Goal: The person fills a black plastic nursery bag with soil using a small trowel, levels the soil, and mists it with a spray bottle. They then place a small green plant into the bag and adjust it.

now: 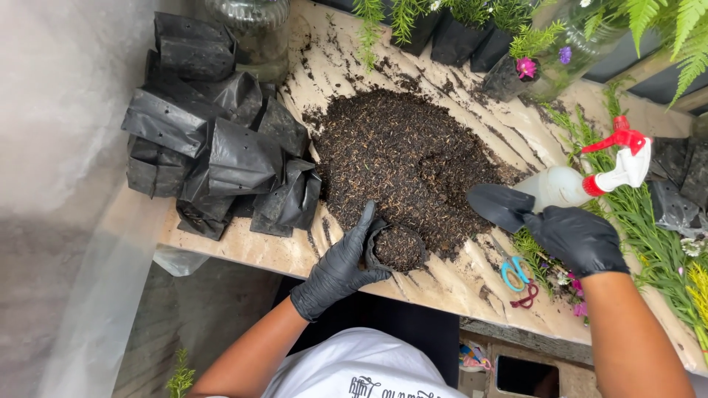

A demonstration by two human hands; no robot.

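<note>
Your left hand [335, 269], in a black glove, is wrapped around a small black grow bag [397, 247] that stands upright at the near edge of the soil heap [409, 158]. The grip is closed on the bag's left side, thumb pointing up along its rim, and the bag is already filled with dark soil nearly to the top.

Your right hand [577, 237], also gloved, has its grip closed around the handle of a black trowel [500, 206]. The trowel's blade points left and hovers just over the right edge of the soil heap, near the bag but not touching it. You cannot tell whether the blade carries any soil.

The heap lies in the middle of the tabletop [457, 284], which is smeared with soil. To the left of the heap sits a pile of empty black grow bags [214, 144], folded and crumpled on one another. Just behind the trowel a white spray bottle [582, 180] with a red trigger lies on its side. Small scissors with blue handles [514, 273] lie near your right wrist, beside some pink flowers [575, 286] and green cuttings [649, 236]. At the far edge stand potted plants in black bags [457, 33] and a glass jar [254, 29].
</note>
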